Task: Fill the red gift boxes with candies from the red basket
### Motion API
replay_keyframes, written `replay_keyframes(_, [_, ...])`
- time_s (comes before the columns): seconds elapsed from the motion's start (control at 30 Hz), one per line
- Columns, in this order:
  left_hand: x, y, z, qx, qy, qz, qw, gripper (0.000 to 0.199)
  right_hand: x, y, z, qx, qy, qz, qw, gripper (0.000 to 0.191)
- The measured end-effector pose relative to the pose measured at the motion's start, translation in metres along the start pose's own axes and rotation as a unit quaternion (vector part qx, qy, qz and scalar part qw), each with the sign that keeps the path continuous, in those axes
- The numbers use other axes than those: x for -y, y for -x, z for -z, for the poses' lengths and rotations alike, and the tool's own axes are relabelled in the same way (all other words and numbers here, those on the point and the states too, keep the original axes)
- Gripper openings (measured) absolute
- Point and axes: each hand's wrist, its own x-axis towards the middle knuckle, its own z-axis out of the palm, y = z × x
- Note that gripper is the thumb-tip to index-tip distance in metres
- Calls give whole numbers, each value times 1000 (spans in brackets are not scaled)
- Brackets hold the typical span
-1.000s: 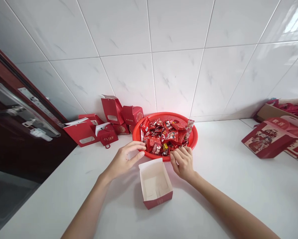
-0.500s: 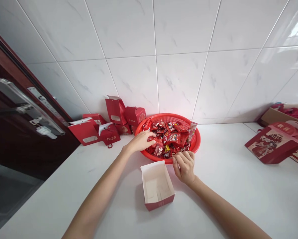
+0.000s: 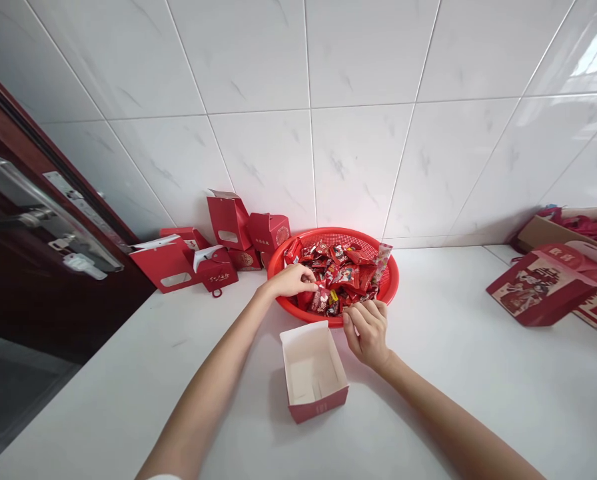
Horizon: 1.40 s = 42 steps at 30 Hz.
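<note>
A red plastic basket full of wrapped candies stands against the tiled wall. My left hand reaches over its left side, with thumb and fingertips pinched on a red candy wrapper among the pile. At the front right rim, my right hand is curled over the edge of the basket; its fingertips are partly hidden. Between my forearms, in front of the basket, a small red box sits with its top open, showing a pale, bare inside.
Several red gift boxes cluster at the back left, near a dark door with a metal handle. On the right are larger printed red boxes and a cardboard carton holding pink-red material. All rest on a white tabletop.
My left hand has shifted slightly right and its fingers have closed from a looser spread into a pinch among the candies. The right hand stays on the rim. The view has turned slightly.
</note>
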Motion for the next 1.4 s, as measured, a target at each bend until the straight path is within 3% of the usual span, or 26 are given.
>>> replay_keyframes(0.17, [1,4,0,-112,32,14,993,28,1,-2,1,-13,-13,4,1000,26])
replay_keyframes(0.27, [3,3,-1,-139,41,22,989,23,1,-2,1,-14,-15,5,1000,26])
replay_keyframes(0.57, [10,0,-7,-134,72,16,988,17,0,-2,-1,-29,-22,15,999,23])
replay_keyframes(1.03, [14,0,-8,-69,41,10,997,36,1,-1,-1,-26,-22,16,999,22])
replay_keyframes(1.4, [14,1,-6,-39,58,-14,997,25,1,-2,-1,-28,-23,17,999,22])
